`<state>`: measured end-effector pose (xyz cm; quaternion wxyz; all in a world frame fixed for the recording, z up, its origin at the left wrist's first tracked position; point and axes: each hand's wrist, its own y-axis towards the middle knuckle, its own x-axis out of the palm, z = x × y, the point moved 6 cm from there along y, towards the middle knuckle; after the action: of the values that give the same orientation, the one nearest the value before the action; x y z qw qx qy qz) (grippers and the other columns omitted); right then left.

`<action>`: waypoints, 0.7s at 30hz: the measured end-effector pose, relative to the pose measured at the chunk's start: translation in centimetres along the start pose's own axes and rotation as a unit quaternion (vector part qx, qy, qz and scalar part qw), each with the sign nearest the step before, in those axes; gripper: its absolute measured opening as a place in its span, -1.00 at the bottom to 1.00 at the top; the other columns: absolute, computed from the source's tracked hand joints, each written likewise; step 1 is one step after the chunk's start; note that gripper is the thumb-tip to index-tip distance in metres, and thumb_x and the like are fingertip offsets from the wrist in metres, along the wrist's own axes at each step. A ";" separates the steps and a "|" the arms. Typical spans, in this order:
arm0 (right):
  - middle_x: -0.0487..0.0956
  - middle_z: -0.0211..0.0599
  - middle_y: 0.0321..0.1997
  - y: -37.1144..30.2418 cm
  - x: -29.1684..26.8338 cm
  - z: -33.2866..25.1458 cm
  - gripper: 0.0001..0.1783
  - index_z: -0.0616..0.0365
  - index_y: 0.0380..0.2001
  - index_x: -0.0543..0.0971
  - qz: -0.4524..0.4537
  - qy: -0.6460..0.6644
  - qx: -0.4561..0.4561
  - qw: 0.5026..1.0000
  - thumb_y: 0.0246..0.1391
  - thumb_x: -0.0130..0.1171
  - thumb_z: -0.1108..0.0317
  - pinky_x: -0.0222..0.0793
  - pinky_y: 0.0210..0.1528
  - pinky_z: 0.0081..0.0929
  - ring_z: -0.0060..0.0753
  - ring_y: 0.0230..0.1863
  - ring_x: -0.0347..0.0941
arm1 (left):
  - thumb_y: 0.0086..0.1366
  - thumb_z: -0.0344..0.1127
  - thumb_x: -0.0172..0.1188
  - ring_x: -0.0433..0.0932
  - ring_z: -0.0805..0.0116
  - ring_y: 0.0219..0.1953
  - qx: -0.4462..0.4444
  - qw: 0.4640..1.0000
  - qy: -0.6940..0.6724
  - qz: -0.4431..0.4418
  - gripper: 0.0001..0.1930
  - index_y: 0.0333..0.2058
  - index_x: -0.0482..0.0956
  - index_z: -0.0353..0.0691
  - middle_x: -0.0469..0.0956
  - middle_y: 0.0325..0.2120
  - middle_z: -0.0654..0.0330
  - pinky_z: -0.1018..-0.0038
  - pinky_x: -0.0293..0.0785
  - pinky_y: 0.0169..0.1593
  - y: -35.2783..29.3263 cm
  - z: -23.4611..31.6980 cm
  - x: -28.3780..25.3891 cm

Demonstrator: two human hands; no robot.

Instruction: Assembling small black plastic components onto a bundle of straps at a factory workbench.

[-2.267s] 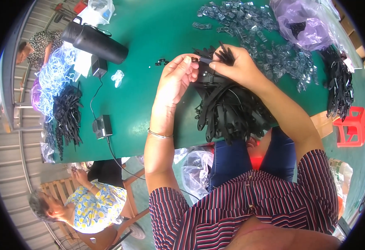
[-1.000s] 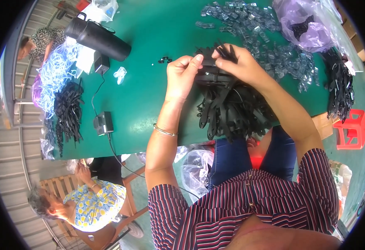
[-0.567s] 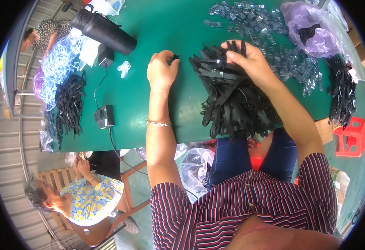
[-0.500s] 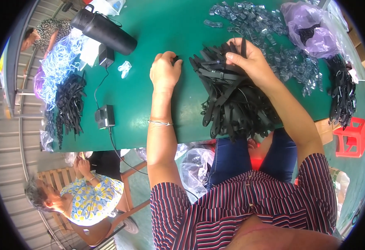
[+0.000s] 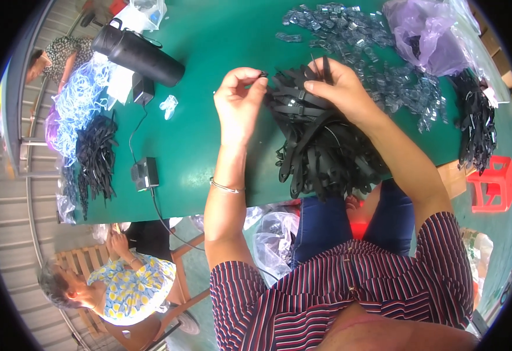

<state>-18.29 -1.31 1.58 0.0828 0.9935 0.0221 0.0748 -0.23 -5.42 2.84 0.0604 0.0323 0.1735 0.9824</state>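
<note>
A large bundle of black straps (image 5: 329, 149) lies over the near edge of the green table, its looped ends hanging toward my lap. My right hand (image 5: 348, 93) rests at the far side of the bundle, thumb and fingers pinched round a black strap (image 5: 327, 70) whose end points up. Left of the bundle, my left hand (image 5: 237, 104) is raised with thumb and forefinger pressed together on a small black piece (image 5: 263, 75). Most of that piece is hidden by the fingertips. Behind my right hand are many clear bluish plastic clips (image 5: 355, 29).
A black bottle (image 5: 142, 57) lies at the far left, near a small black device (image 5: 145, 174) with a cable. More black straps (image 5: 96, 155) and pale blue cords (image 5: 80, 105) lie left; a purple bag (image 5: 425, 35) stands right. A person (image 5: 121, 281) sits at the left.
My left hand has lifted and moved right, toward the bundle, with the small black piece between its fingertips. My right hand stays at the bundle, shifted slightly left. The whole view has shifted a little.
</note>
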 end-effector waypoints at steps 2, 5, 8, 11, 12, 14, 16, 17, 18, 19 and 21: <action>0.40 -0.55 -0.37 0.0 -0.3 -0.2 -0.72 0.19 -0.32 0.42 -0.004 -0.033 -0.028 0.999 -0.13 0.24 0.41 0.25 -0.22 -0.66 -0.71 -0.32 0.30 | 0.05 -0.66 0.15 0.45 0.54 -0.31 0.042 0.998 0.024 -0.043 -0.81 -0.34 0.46 -0.30 0.48 -0.38 0.26 0.63 0.44 -0.25 -0.7 0.4 1.7; 0.40 -0.54 -0.38 -0.2 0.2 -0.7 -0.72 0.19 -0.34 0.41 -0.020 -0.028 -0.027 0.999 -0.14 0.25 0.41 0.25 -0.24 -0.68 -0.71 -0.33 0.30 | 0.04 -0.67 0.15 0.44 0.54 -0.28 0.067 0.994 0.050 -0.064 -0.77 -0.30 0.44 -0.29 0.45 -0.35 0.27 0.62 0.44 -0.23 -1.4 0.6 2.7; 0.40 -0.54 -0.39 0.0 0.1 -0.2 -0.72 0.19 -0.35 0.40 -0.039 -0.039 -0.027 0.998 -0.15 0.26 0.41 0.25 -0.26 -0.69 -0.71 -0.34 0.30 | 0.02 -0.68 0.15 0.45 0.53 -0.29 0.111 0.985 0.114 -0.073 -0.72 -0.26 0.41 -0.29 0.44 -0.33 0.24 0.62 0.46 -0.28 -1.7 0.6 3.4; 0.40 -0.54 -0.40 -0.1 0.4 -0.6 -0.72 0.19 -0.36 0.39 -0.039 -0.018 -0.030 0.999 -0.14 0.25 0.42 0.25 -0.29 -0.70 -0.72 -0.36 0.30 | 0.01 -0.68 0.15 0.46 0.53 -0.31 0.157 0.974 0.150 -0.060 -0.71 -0.26 0.40 -0.30 0.44 -0.34 0.23 0.63 0.47 -0.32 -1.9 1.6 3.6; 0.40 -0.54 -0.40 0.0 0.3 -0.4 -0.72 0.19 -0.36 0.39 -0.038 -0.018 -0.030 0.999 -0.14 0.25 0.42 0.25 -0.29 -0.70 -0.72 -0.36 0.30 | 0.01 -0.68 0.15 0.46 0.53 -0.31 0.157 0.974 0.149 -0.061 -0.71 -0.26 0.40 -0.30 0.44 -0.34 0.23 0.63 0.47 -0.32 -1.9 1.6 3.7; 0.40 -0.54 -0.42 0.1 0.1 -0.2 -0.73 0.19 -0.36 0.39 -0.040 -0.028 -0.042 0.998 -0.14 0.25 0.42 0.26 -0.29 -0.70 -0.72 -0.37 0.30 | -0.01 -0.68 0.16 0.48 0.53 -0.35 0.170 0.971 0.161 -0.053 -0.70 -0.26 0.40 -0.31 0.45 -0.35 0.22 0.62 0.47 -0.35 -1.9 1.7 3.8; 0.39 -0.54 -0.42 0.1 0.3 -0.3 -0.73 0.19 -0.36 0.39 -0.040 -0.029 -0.040 0.998 -0.14 0.24 0.42 0.26 -0.29 -0.69 -0.72 -0.37 0.30 | -0.02 -0.67 0.17 0.48 0.52 -0.37 0.177 0.967 0.177 -0.050 -0.70 -0.26 0.41 -0.31 0.45 -0.35 0.21 0.62 0.47 -0.35 -2.1 1.8 3.7; 0.39 -0.54 -0.43 0.1 0.4 -0.4 -0.73 0.19 -0.36 0.39 -0.040 -0.031 -0.037 0.998 -0.14 0.24 0.43 0.26 -0.29 -0.69 -0.72 -0.37 0.30 | -0.03 -0.67 0.18 0.49 0.52 -0.40 0.185 0.963 0.192 -0.047 -0.69 -0.26 0.41 -0.31 0.45 -0.35 0.20 0.62 0.47 -0.36 -2.2 1.9 3.6; 0.39 -0.54 -0.43 0.1 0.3 -0.3 -0.73 0.19 -0.36 0.39 -0.040 -0.031 -0.038 0.998 -0.14 0.24 0.43 0.26 -0.29 -0.69 -0.72 -0.37 0.30 | -0.03 -0.67 0.18 0.49 0.52 -0.40 0.185 0.963 0.192 -0.048 -0.69 -0.26 0.41 -0.31 0.45 -0.35 0.20 0.62 0.47 -0.36 -2.2 1.8 3.6; 0.39 -0.54 -0.42 0.2 0.2 0.0 -0.73 0.19 -0.36 0.39 -0.044 -0.028 -0.037 0.998 -0.14 0.24 0.42 0.26 -0.29 -0.69 -0.72 -0.37 0.30 | -0.03 -0.66 0.18 0.49 0.51 -0.42 0.202 0.958 0.197 -0.046 -0.70 -0.27 0.41 -0.32 0.45 -0.35 0.20 0.62 0.47 -0.36 -2.2 1.9 3.7; 0.39 -0.54 -0.42 0.2 0.2 0.0 -0.73 0.19 -0.36 0.39 -0.048 -0.025 -0.036 0.998 -0.14 0.24 0.42 0.26 -0.28 -0.68 -0.72 -0.36 0.29 | -0.03 -0.66 0.18 0.49 0.51 -0.44 0.219 0.953 0.204 -0.044 -0.70 -0.27 0.42 -0.32 0.46 -0.36 0.19 0.62 0.47 -0.37 -2.2 2.0 3.7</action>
<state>-18.06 -1.45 1.61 0.1224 0.9893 0.0646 0.0464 -3.47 -2.20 4.16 0.0580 -0.1636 0.3943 0.9024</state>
